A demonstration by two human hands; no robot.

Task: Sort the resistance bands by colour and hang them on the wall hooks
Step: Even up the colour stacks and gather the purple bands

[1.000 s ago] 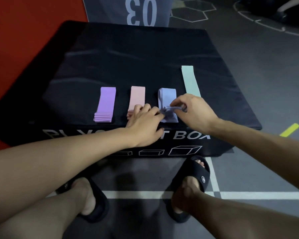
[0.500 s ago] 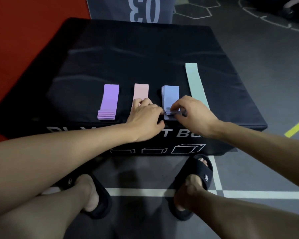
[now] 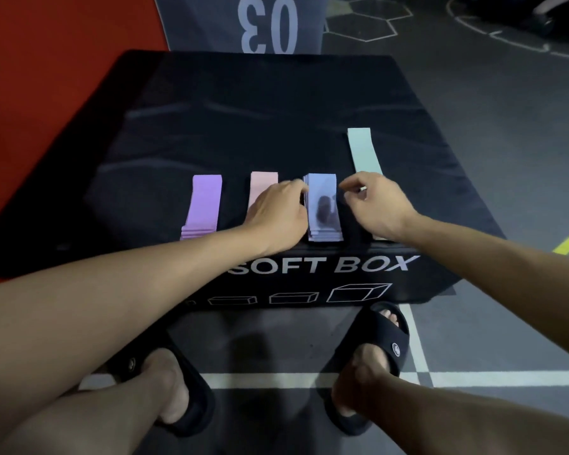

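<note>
Four colour groups lie in a row along the near edge of the black soft plyo box [image 3: 276,126], at mid-frame: a purple stack [image 3: 202,208], a pink stack [image 3: 263,183], a blue-lilac stack [image 3: 322,205] and, to the right, one long mint band [image 3: 363,151] lying flat. Kept well apart from each other, the piles look laid out so that each colour can be lifted off as one bundle for its hook; no wall hooks are in view, so hanging is judged not yet begun.

The left hand [image 3: 276,211] reaches in from the lower left, lying over the pink stack, fingers fairly straight and their tips against the left edge of the blue-lilac stack, probably squaring it. The right hand [image 3: 375,205] comes from the lower right, just right of that stack, above the mint band's near part. Its fingers are loosely curled, thumb and forefinger close together; whether they pinch anything I cannot tell.
</note>
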